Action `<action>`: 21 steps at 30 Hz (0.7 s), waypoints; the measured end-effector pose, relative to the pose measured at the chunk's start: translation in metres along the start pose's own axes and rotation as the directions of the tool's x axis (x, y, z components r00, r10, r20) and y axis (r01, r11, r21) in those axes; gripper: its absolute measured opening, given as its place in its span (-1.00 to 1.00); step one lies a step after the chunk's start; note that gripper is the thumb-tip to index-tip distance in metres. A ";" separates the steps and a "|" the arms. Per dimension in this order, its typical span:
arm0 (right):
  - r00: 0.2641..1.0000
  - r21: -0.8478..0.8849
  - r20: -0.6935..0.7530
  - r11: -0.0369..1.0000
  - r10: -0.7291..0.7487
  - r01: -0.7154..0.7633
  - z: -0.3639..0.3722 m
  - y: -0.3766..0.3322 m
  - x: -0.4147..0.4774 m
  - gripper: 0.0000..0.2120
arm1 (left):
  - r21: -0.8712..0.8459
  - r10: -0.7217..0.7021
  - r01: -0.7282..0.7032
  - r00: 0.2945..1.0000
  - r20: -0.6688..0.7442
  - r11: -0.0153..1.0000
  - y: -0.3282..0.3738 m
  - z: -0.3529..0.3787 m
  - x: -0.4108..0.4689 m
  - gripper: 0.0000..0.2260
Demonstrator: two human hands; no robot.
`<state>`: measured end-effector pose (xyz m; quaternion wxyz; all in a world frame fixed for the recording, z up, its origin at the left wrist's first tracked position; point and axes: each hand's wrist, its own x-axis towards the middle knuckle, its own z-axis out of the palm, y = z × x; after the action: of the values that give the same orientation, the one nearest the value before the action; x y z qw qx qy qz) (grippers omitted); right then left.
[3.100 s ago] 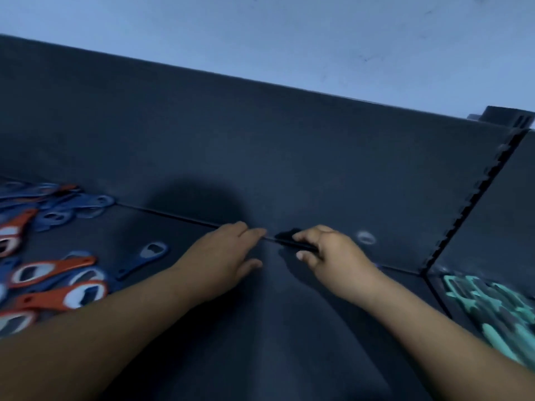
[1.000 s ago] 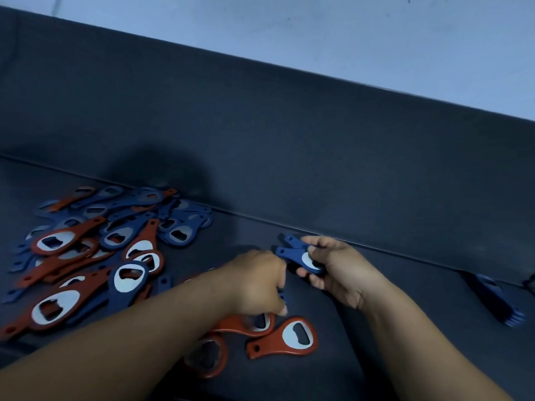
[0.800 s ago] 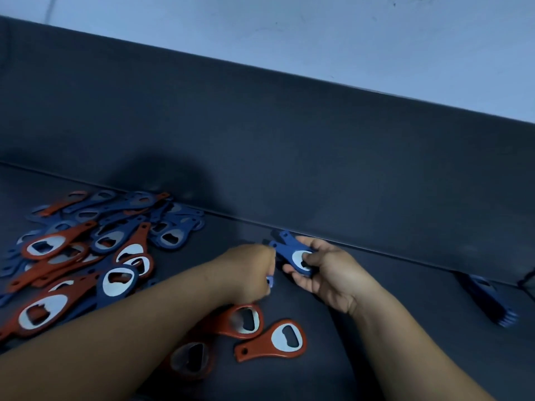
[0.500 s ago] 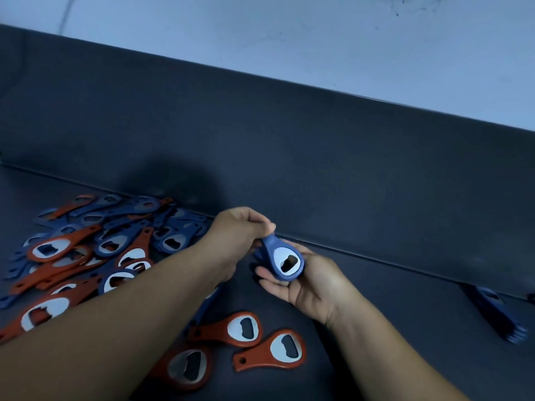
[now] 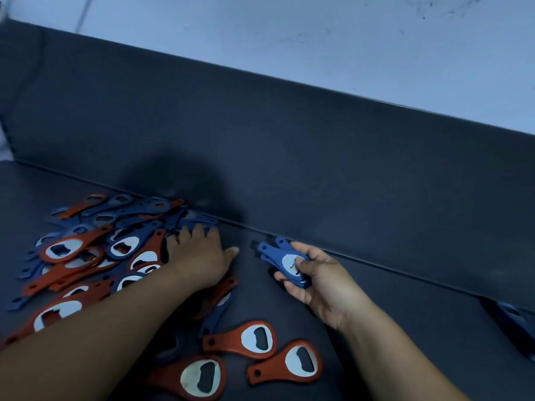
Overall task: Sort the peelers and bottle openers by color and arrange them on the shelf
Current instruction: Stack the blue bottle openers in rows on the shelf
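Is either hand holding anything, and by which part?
Right hand holds stacked blue bottle openers by their round heads; left hand rests on the pile, holding nothing.

Bottle openers (image 5: 257, 339): smooth coloured plastic, metal inserts; shelf (image 5: 405, 328): matt dark.

Shop: dark shelf (image 5: 405, 328), heaped bottle openers (image 5: 121, 247)

On shelf (image 5: 405, 328): back panel (image 5: 289, 154) upright along rear edge; wall (image 5: 318, 39) behind panel. At left, opener pile (image 5: 86, 256) on shelf, its rear against panel. On pile's right edge: left hand (image 5: 199, 256), fingers extended. To its right, apart: right hand (image 5: 324, 282) gripping opener stack (image 5: 278, 256), just before panel. Nearest viewer, between forearms: 3 loose openers (image 5: 249, 338) on shelf. Far right, against panel: further stack (image 5: 509, 314).
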<state>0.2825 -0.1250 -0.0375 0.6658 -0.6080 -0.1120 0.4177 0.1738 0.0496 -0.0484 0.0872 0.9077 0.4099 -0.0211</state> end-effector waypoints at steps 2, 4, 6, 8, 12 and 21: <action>0.999 0.001 -0.029 1.000 -0.022 0.022 -0.005 -0.002 0.000 -0.70 | 0.050 0.087 -0.088 0.996 0.018 0.995 0.008 0.003 -0.007 -0.41; 0.998 0.021 -0.060 0.999 -0.034 0.036 -0.011 -0.005 0.001 -0.70 | 0.014 0.188 -0.189 0.981 0.053 0.982 0.021 0.002 -0.014 -0.49; 0.995 0.030 -0.093 0.999 -0.042 0.045 -0.018 -0.006 0.001 -0.70 | -0.118 0.267 -0.255 0.959 0.098 0.960 0.034 -0.001 -0.021 -0.57; 0.993 0.026 -0.110 0.998 -0.047 0.050 -0.023 -0.007 0.001 -0.70 | -0.327 0.297 -0.255 0.951 0.085 0.910 0.040 -0.005 -0.023 -0.64; 0.991 0.013 -0.116 0.998 -0.061 0.063 -0.030 -0.005 0.001 -0.71 | -0.489 0.244 -0.238 0.968 -0.052 0.839 0.024 -0.018 -0.015 -0.54; 0.991 0.015 -0.120 0.998 -0.064 0.066 -0.031 -0.003 0.004 -0.71 | -0.210 0.373 -0.349 0.923 0.089 0.913 0.004 -0.007 0.018 -0.54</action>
<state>0.3065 -0.1437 -0.0432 0.6903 -0.6216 -0.0877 0.3598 0.1881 0.0617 -0.0430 0.2016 0.9521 0.2286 -0.0230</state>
